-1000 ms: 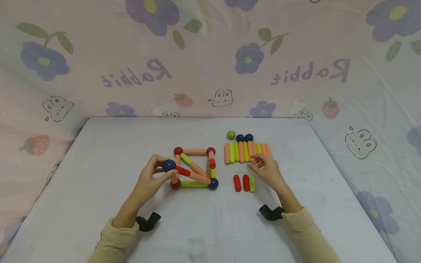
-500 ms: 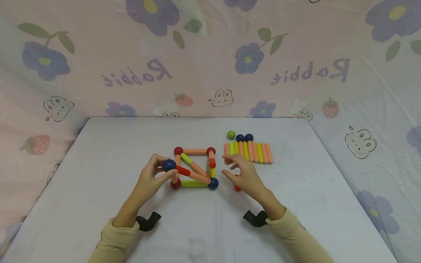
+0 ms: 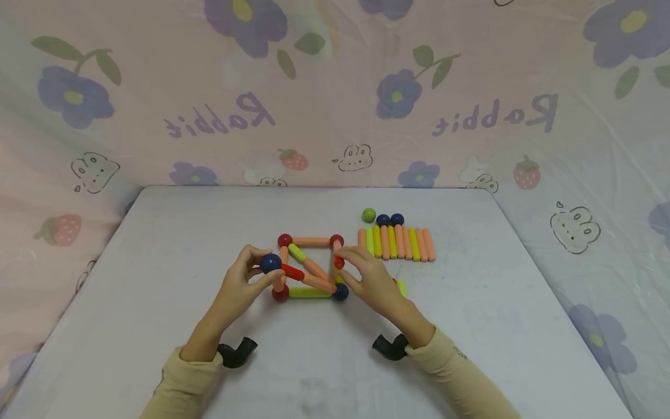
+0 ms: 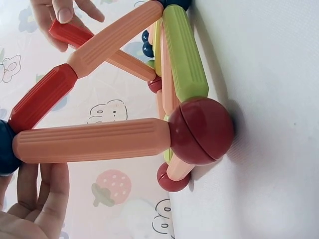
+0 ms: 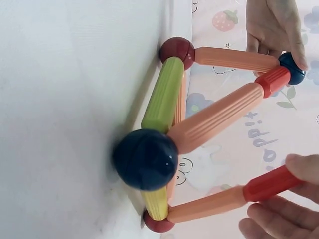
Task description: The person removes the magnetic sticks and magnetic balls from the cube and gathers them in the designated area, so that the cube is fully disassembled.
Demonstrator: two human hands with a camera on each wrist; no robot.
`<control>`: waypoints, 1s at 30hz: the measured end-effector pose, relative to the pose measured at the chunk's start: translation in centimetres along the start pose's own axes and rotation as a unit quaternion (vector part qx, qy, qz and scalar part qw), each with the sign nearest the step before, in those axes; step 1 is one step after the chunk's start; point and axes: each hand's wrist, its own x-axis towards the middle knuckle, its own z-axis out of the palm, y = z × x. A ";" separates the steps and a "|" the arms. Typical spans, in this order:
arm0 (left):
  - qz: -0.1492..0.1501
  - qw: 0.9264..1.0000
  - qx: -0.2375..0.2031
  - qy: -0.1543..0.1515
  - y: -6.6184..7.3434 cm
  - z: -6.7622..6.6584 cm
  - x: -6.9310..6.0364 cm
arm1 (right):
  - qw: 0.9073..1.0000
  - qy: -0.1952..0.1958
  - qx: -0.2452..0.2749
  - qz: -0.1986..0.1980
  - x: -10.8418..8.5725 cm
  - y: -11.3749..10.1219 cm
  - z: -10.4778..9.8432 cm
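Observation:
A frame of magnetic sticks and balls stands on the table, with red balls [image 3: 280, 293] and a blue ball [image 5: 145, 159] at its base corners. My left hand [image 3: 237, 288] holds another blue ball [image 3: 270, 263] at the raised top. An upright orange stick [image 4: 94, 140] and a slanting stick with a red end [image 4: 44, 97] meet at that ball. At the frame's right side, my right hand [image 3: 369, 282] pinches a red stick [image 5: 271, 183] between thumb and fingers. This red stick tops an orange stick [image 5: 209, 203] rising from the far right red ball.
A row of orange, yellow and green sticks [image 3: 400, 242] lies behind my right hand. Beyond it sit a green ball [image 3: 369, 215] and two blue balls [image 3: 390, 219]. A green stick [image 3: 401, 288] shows partly behind the right wrist.
My right hand has moved left from the stick row to the frame and now pinches the upright red stick. The left hand has stayed at the blue ball.

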 end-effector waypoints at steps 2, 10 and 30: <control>-0.002 1.000 0.002 0.000 0.1 0.0 0.0 | 1.000 -0.003 0.002 0.005 0.0 0.0 0.0; -0.016 1.000 0.008 0.000 0.5 0.1 -0.1 | 0.998 -0.018 0.041 0.034 0.2 -0.1 -0.1; -0.007 1.000 0.010 0.002 0.0 0.1 0.0 | 0.985 -0.062 0.118 0.111 -1.2 1.8 -1.9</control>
